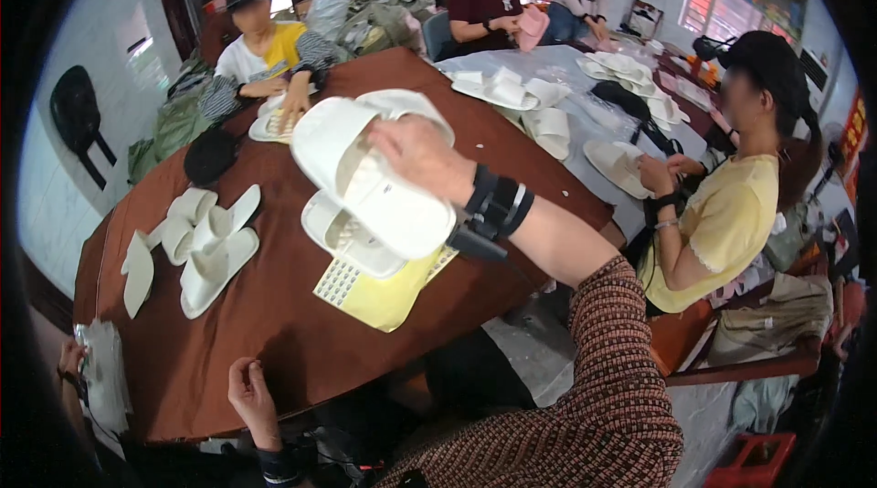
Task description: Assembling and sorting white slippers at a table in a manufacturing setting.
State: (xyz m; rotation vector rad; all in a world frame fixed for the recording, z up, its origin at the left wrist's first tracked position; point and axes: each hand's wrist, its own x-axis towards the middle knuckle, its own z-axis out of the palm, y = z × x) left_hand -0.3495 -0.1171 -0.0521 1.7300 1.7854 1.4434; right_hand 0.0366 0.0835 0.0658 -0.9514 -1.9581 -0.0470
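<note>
My right hand (422, 157) reaches across the table and grips a white slide slipper (393, 209), its fingers at the strap opening. A second white slipper (411, 104) shows just behind that hand; whether it is held too I cannot tell. Beneath lies another white slipper (343, 228), partly over a yellow sheet (388, 302) and a sheet of small printed stickers (340, 282). At the table's near edge my left hand (253, 401) has its fingers curled together, with nothing visible in them. Both wrists wear black bands.
Several white slippers (219, 259) lie on the left of the brown-covered table (283, 333), near a black cap (210, 157). Co-workers handle footwear around it; one in yellow (722, 214) sits at the right. More slippers (548, 127) rest on clear plastic. A red stool (754, 461) stands lower right.
</note>
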